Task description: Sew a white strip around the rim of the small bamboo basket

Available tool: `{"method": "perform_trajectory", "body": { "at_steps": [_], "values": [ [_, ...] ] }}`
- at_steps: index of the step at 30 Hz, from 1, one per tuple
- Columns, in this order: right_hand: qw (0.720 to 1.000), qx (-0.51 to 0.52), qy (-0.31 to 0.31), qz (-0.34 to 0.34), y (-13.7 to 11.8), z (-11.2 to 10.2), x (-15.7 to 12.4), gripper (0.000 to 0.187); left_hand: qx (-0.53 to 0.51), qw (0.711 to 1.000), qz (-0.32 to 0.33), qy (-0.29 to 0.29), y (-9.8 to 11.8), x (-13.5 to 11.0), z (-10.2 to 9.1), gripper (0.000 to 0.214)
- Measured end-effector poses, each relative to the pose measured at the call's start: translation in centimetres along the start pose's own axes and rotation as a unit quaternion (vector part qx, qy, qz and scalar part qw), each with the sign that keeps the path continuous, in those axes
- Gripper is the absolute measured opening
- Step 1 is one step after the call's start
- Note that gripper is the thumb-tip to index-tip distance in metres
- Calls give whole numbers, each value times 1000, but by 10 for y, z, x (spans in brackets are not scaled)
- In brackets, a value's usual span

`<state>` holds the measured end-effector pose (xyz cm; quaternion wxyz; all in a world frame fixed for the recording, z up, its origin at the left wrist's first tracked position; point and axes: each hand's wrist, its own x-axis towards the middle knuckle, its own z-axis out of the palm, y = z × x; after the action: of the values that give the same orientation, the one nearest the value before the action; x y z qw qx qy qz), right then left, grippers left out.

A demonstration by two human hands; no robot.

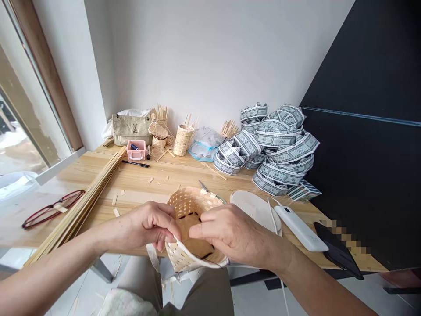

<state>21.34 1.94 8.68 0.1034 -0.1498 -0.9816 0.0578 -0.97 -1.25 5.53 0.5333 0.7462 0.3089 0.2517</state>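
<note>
A small woven bamboo basket (pixel 189 206) is held over my lap at the table's front edge, its opening turned toward me. A brown liner (pixel 194 243) shows inside it. My left hand (pixel 148 226) pinches the basket's near left rim with closed fingers. My right hand (pixel 230 232) grips the right rim, thumb and fingertips reaching into the opening onto the liner. A white strip (pixel 153 256) hangs from the rim below my left hand.
The wooden table (pixel 144 175) carries long bamboo strips (pixel 83 204), red glasses (pixel 49 208), a pink box (pixel 136 150), a pen (pixel 135 163), a beige bag (pixel 131 127), woven cups (pixel 182 139), piled patterned paper bands (pixel 276 149), a white oval board (pixel 255 208), a white power bank (pixel 301 228), a dark phone (pixel 337 250).
</note>
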Motion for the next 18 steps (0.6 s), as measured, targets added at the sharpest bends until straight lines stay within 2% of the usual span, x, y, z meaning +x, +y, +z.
{"method": "perform_trajectory", "body": {
  "at_steps": [9, 18],
  "values": [
    [999, -8, -49, 2, -1, 1, 6, 27, 94, 995, 44, 1, -1, 0, 2, 32],
    [993, -10, -113, 19, -9, 0, 17, 13, 93, 994, 59, 16, -6, 3, 4, 29]
  ]
}}
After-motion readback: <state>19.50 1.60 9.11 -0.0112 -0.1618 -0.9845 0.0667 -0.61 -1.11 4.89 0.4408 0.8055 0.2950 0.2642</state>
